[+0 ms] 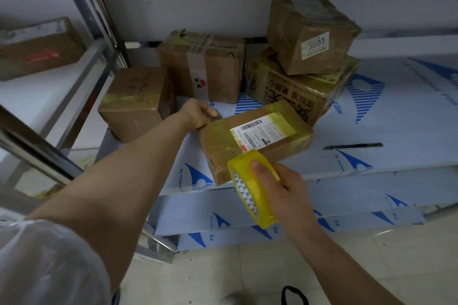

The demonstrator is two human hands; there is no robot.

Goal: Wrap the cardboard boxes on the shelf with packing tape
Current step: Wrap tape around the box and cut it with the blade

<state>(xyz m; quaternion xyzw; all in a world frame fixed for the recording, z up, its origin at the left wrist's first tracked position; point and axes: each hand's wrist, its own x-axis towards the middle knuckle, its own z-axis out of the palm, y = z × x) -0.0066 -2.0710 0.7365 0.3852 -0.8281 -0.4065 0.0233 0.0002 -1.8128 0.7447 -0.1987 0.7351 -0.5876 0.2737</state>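
A flat cardboard box (257,141) with a white barcode label lies on the shelf (396,131) near its front edge, turned at an angle. My left hand (198,112) grips its far left corner with curled fingers. My right hand (285,186) holds a yellow roll of packing tape (250,186) against the box's near end, thumb pressed on the roll's outer face. Whether a strip runs from roll to box is unclear.
Several taped cardboard boxes stand behind: one at left (133,101), one at the back (205,64), and a small box marked 3003 (309,32) stacked on a larger one (292,84). A utility knife (354,146) lies on the shelf at right. A metal upright (99,15) rises at left.
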